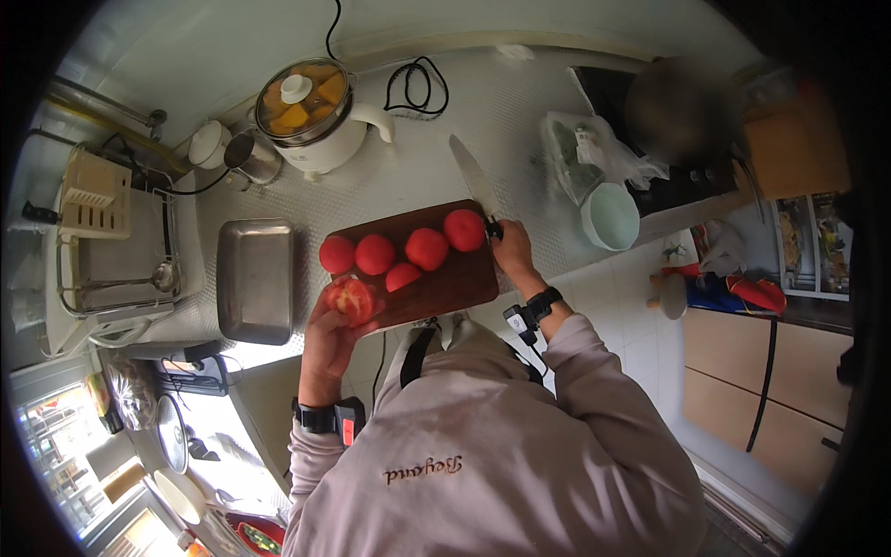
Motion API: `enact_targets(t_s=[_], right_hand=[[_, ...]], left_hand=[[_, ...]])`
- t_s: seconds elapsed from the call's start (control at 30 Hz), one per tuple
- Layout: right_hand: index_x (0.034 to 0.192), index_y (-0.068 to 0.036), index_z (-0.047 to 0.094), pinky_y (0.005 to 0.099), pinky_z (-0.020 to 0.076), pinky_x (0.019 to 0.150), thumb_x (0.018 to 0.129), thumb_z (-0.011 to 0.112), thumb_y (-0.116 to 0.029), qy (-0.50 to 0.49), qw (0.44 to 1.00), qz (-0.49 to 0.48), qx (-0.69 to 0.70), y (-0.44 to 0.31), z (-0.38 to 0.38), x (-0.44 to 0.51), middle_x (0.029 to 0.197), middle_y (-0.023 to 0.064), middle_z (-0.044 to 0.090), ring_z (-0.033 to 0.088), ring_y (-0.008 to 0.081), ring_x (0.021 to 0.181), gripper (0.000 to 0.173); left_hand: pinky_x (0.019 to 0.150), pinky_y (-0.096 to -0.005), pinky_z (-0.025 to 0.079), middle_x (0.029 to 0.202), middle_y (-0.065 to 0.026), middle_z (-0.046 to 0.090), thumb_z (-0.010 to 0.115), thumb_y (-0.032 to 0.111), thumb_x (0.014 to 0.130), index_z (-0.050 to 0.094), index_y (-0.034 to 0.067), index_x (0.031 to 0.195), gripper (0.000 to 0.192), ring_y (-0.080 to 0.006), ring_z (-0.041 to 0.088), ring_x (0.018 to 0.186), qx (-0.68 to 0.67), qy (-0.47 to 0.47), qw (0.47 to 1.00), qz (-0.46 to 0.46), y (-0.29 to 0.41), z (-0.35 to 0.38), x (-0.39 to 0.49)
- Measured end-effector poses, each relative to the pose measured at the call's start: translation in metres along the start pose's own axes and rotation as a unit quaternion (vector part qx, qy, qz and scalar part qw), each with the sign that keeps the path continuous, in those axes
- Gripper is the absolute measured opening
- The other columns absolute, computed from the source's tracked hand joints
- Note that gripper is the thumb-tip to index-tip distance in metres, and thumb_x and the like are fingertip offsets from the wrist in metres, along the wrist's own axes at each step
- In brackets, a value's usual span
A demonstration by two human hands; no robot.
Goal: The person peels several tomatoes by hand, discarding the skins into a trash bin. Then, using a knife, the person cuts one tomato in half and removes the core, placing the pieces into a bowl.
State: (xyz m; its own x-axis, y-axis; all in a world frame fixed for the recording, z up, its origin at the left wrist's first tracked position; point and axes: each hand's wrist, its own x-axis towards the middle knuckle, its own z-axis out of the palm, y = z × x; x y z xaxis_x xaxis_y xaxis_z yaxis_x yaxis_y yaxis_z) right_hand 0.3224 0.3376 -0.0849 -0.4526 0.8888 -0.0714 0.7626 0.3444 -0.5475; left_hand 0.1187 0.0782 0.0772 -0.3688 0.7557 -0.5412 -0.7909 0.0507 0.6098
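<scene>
My left hand (330, 338) holds a tomato half (351, 301), its cut face up, over the lower left corner of a dark wooden cutting board (445, 287). My right hand (514, 249) grips the black handle of a kitchen knife (473, 175) beside the board's right edge; the blade points away from me over the counter. Several whole-looking red tomatoes lie in a row on the board, among them one at the right end (463, 230) and one at the left end (337, 255). Below the row rests a smaller tomato piece (403, 278), its cut side not visible.
Left of the board sits a rectangular metal tray (255, 324). Behind it stand a white electric pot (327, 153) with orange chunks under its glass lid and a steel cup (252, 157). At right are a pale green bowl (610, 217), bagged greens (581, 150) and a blurred pan (679, 111).
</scene>
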Motion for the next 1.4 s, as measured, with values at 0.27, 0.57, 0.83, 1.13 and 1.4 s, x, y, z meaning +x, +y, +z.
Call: enact_targets(t_s=[0.27, 0.57, 0.83, 1.13, 1.4], right_hand=[[0.091, -0.003, 0.061, 0.0328, 0.0493, 0.064, 0.081, 0.063, -0.021, -0.018, 0.9, 0.219, 0.377, 0.053, -0.033, -0.002, 0.078, 0.0097, 0.06, 0.058, 0.0227, 0.068, 0.021], [0.088, -0.006, 0.056, 0.0266, 0.0463, 0.058, 0.084, 0.062, -0.036, 0.07, 0.635, 0.404, 0.654, 0.162, -0.118, -0.018, 0.069, 0.0024, 0.056, 0.053, 0.0139, 0.063, 0.031], [0.083, -0.005, 0.054, 0.0274, 0.0454, 0.051, 0.082, 0.056, -0.021, 0.028, 0.672, 0.433, 0.6, 0.214, -0.12, -0.003, 0.065, 0.0049, 0.054, 0.052, 0.0159, 0.055, 0.016], [0.085, 0.002, 0.056, 0.0265, 0.0425, 0.048, 0.08, 0.051, -0.02, -0.247, 0.852, 0.269, 0.375, 0.18, -0.143, -0.007, 0.067, 0.0051, 0.055, 0.051, 0.0127, 0.054, 0.024], [0.073, 0.002, 0.059, 0.0255, 0.0385, 0.045, 0.079, 0.056, -0.03, -0.358, 0.861, 0.182, 0.313, 0.138, -0.129, 0.049, 0.059, 0.003, 0.053, 0.048, 0.0103, 0.049, 0.033]], left_hand=[[0.073, -0.0356, 0.057, 0.12, -0.0202, 0.053, 0.039, -0.004, 0.069, 0.039, 0.004, 0.129, 0.061, -0.0351, 0.058, 0.104, 0.009, -0.013, 1.0, -0.013, 0.0, -0.003, 0.008], [0.075, -0.0364, 0.056, 0.12, -0.0194, 0.052, 0.039, -0.002, 0.072, 0.039, 0.004, 0.129, 0.057, -0.0367, 0.057, 0.106, 0.024, -0.021, 0.999, -0.037, -0.018, 0.033, 0.016], [0.079, -0.0389, 0.055, 0.122, -0.0206, 0.05, 0.04, -0.003, 0.071, 0.038, 0.003, 0.13, 0.059, -0.038, 0.056, 0.107, 0.024, -0.063, 0.996, -0.051, -0.054, 0.107, 0.041], [0.092, -0.0417, 0.047, 0.13, -0.0137, 0.043, 0.047, 0.008, 0.075, 0.033, 0.007, 0.135, 0.061, -0.0308, 0.048, 0.116, -0.045, -0.109, 0.991, -0.064, -0.096, 0.162, 0.082], [0.099, -0.0458, 0.038, 0.134, -0.0133, 0.038, 0.047, 0.024, 0.092, 0.032, 0.006, 0.137, 0.05, -0.0273, 0.039, 0.124, -0.104, -0.079, 0.991, 0.001, -0.134, 0.186, 0.113]])
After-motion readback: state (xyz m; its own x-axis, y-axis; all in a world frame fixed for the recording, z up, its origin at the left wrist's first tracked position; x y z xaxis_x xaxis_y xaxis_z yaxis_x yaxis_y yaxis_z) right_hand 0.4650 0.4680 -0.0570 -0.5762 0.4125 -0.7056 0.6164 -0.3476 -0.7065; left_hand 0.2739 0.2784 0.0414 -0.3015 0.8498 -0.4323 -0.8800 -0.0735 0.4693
